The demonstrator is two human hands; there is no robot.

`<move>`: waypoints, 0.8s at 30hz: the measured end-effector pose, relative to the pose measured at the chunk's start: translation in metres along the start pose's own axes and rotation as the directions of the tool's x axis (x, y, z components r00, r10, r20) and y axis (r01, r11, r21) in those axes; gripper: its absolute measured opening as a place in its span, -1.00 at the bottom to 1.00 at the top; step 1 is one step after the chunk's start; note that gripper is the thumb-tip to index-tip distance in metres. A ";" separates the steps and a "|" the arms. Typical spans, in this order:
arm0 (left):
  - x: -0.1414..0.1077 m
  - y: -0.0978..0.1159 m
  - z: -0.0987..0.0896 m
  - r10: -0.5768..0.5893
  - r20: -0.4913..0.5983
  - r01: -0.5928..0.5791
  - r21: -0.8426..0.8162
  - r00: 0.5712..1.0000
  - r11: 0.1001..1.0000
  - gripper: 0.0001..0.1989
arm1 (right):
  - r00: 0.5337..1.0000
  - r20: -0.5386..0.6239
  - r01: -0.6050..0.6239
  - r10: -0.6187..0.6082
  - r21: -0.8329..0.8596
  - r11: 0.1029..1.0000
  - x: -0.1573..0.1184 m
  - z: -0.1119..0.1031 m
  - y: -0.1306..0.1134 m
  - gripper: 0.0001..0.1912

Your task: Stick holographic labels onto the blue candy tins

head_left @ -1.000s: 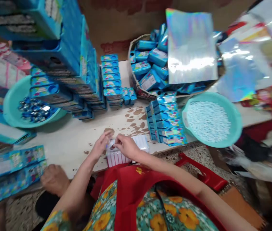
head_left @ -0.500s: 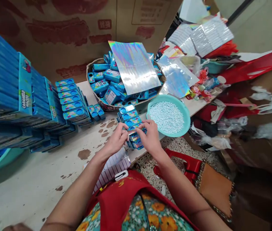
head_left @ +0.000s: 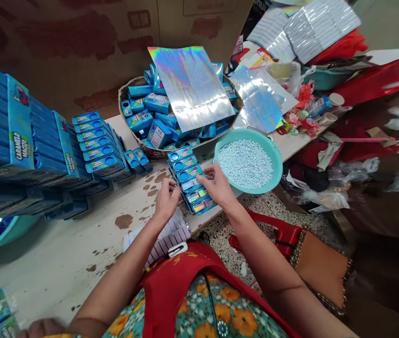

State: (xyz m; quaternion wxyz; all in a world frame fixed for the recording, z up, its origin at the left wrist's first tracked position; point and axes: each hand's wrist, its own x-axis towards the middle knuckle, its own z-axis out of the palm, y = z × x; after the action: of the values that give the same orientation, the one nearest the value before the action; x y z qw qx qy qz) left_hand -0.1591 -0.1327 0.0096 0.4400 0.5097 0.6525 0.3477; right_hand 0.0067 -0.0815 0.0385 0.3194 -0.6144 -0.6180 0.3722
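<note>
A row of small blue candy boxes [head_left: 189,174] stands at the table's edge between my hands. The nearer boxes carry shiny rainbow seals [head_left: 197,195] on top, while the farther ones show round recesses. My right hand [head_left: 217,187] lies over the row's right side, its thumb at a sealed box and its fingers apart from the thumb. On the other side, my left hand [head_left: 167,198] is beside the boxes, with its fingers loosely bent and nothing visible in them. A sheet of striped stickers [head_left: 171,234] lies under my left wrist.
A turquoise basin [head_left: 277,164] of pale candies stands to the right. Behind is a carton [head_left: 129,126] of blue boxes, topped by a holographic sheet [head_left: 194,94]. Stacked blue boxes [head_left: 19,122] rise at left. A red chair [head_left: 273,225] stands beside the table.
My hands have moved apart from their meeting point over the row. My left hand has drawn back left, and a seal on the fourth box now shows. The view has shifted slightly.
</note>
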 end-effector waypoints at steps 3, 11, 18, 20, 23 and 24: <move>-0.003 0.000 -0.004 0.073 0.201 -0.113 0.192 0.977 0.975 -0.84 | 0.997 0.063 -0.041 0.040 0.014 0.999 0.008 -0.002 0.009 -0.66; -0.049 -0.103 -0.110 -0.281 -0.003 0.246 0.496 0.960 0.833 -0.59 | 0.944 -0.276 0.192 -0.178 0.024 0.981 -0.077 -0.036 -0.009 -0.79; -0.112 -0.166 -0.121 -0.672 -0.101 0.670 -0.049 0.734 0.740 -0.37 | 0.900 0.378 -0.264 0.217 0.076 0.961 -0.148 0.042 0.069 -0.63; -0.119 -0.161 -0.116 -0.616 -0.038 0.576 -0.313 0.787 0.755 -0.38 | 0.863 0.413 -0.376 0.290 0.144 0.915 -0.142 0.070 0.091 -0.51; -0.131 -0.139 -0.123 -0.517 0.030 0.485 -0.394 0.856 0.781 -0.49 | 0.832 0.487 -0.436 0.264 0.281 0.855 -0.134 0.088 0.096 -0.57; -0.134 -0.128 -0.127 -0.480 0.028 0.460 -0.337 0.877 0.821 -0.52 | 0.837 0.496 -0.415 0.231 0.301 0.859 -0.133 0.087 0.090 -0.60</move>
State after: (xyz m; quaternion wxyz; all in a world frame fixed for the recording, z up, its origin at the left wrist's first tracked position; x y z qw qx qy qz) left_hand -0.3102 -0.2941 -0.0291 0.5727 0.2408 0.7019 0.3484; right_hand -0.0148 -0.2230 -0.0754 0.2191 -0.5327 -0.4704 0.6686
